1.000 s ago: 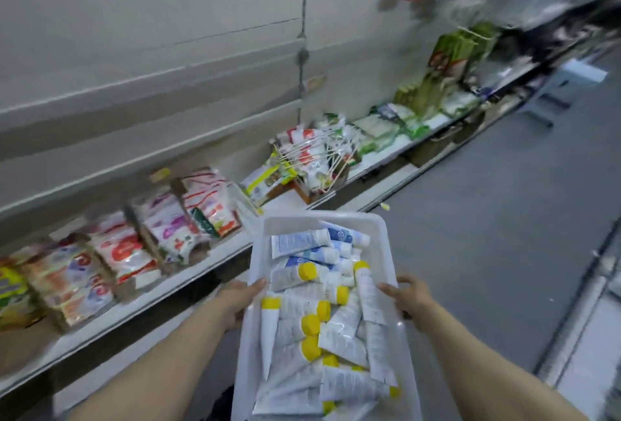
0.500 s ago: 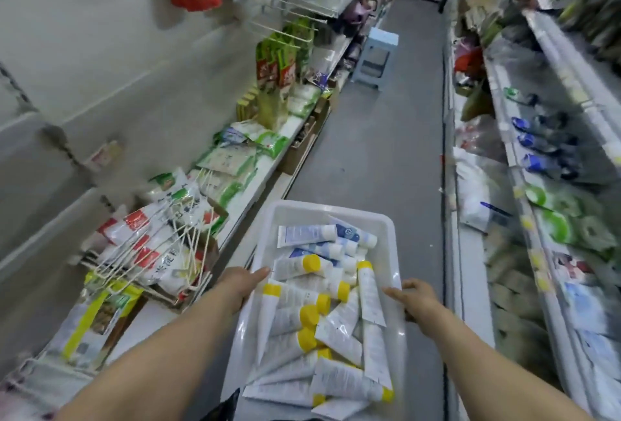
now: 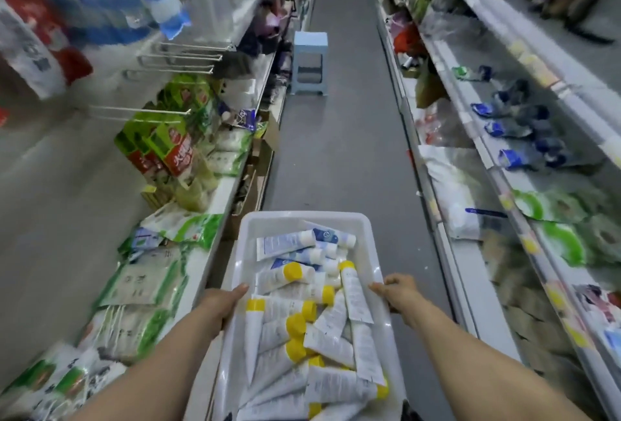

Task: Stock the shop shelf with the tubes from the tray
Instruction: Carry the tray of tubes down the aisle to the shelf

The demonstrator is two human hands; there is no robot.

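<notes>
— Fingers (image 3: 241,289)?
— Left hand (image 3: 223,303) and right hand (image 3: 400,291) each clamp a side rim of the white plastic tray (image 3: 302,217), thumbs on top; two-sided hold keeps it level.
— Tubes (image 3: 332,340)?
— Heaped loose inside: smooth, soft-walled, yellow or white round caps. None on the shelves (image 3: 232,185) yet.

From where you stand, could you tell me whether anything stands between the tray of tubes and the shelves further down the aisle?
Only a pale blue stool stands ahead, on the aisle's left side; the floor right of it looks passable. The left hand and right hand grip the tray by its sides, tubes inside.
</notes>
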